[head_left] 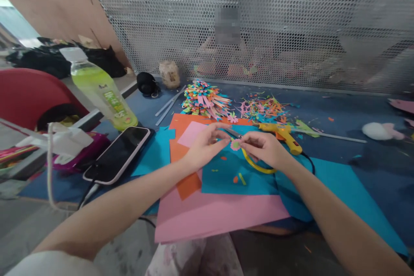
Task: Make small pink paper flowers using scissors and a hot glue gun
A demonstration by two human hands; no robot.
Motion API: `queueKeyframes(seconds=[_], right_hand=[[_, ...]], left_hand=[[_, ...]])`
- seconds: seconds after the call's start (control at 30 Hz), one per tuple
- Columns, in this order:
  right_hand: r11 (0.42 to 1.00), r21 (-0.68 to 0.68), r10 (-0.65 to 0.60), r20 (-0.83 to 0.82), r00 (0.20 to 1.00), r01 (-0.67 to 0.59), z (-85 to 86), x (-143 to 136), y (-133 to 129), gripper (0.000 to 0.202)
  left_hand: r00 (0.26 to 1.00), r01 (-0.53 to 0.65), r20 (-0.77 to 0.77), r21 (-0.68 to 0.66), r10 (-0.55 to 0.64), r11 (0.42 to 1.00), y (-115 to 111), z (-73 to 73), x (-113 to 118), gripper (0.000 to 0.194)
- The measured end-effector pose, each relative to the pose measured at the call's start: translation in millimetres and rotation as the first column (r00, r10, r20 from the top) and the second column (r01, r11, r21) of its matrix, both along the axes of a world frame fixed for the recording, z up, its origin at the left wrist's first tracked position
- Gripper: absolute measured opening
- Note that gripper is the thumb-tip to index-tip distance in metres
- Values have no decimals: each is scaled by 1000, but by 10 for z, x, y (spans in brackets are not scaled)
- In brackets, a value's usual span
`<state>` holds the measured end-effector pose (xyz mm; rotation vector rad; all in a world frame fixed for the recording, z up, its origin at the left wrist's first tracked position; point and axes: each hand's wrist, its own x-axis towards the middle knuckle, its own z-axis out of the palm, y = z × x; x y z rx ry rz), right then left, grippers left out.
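Note:
A small pink paper flower with a green centre (235, 145) is pinched in the fingertips of my right hand (265, 148). My left hand (208, 144) is just left of the flower, its fingers curled and thumb toward the index finger; whether something tiny is between them is too small to tell. Scissors with a yellow handle (258, 167) lie under my right hand, blades pointing up and left. Below both hands is a blue paper sheet (239, 183) with small orange and yellow-green scraps. Orange (186, 185) and pink paper (220, 215) lie beneath it.
A yellow glue gun (281, 131) with a glue stick lies behind my right hand. Fringed paper strips (205, 101) and shredded scraps (263, 108) are at the back. On the left are a phone (118, 155), a drink bottle (101, 90) and a tissue pack (73, 142).

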<state>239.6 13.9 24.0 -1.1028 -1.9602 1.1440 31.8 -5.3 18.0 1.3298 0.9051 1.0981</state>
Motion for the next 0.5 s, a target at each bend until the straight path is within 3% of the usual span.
queueKeyframes(seconds=[0.5], right_hand=[[999, 39, 12, 59, 998, -14, -25, 11, -5, 40]], left_hand=[[994, -51, -96, 73, 58, 996, 102, -89, -21, 36]])
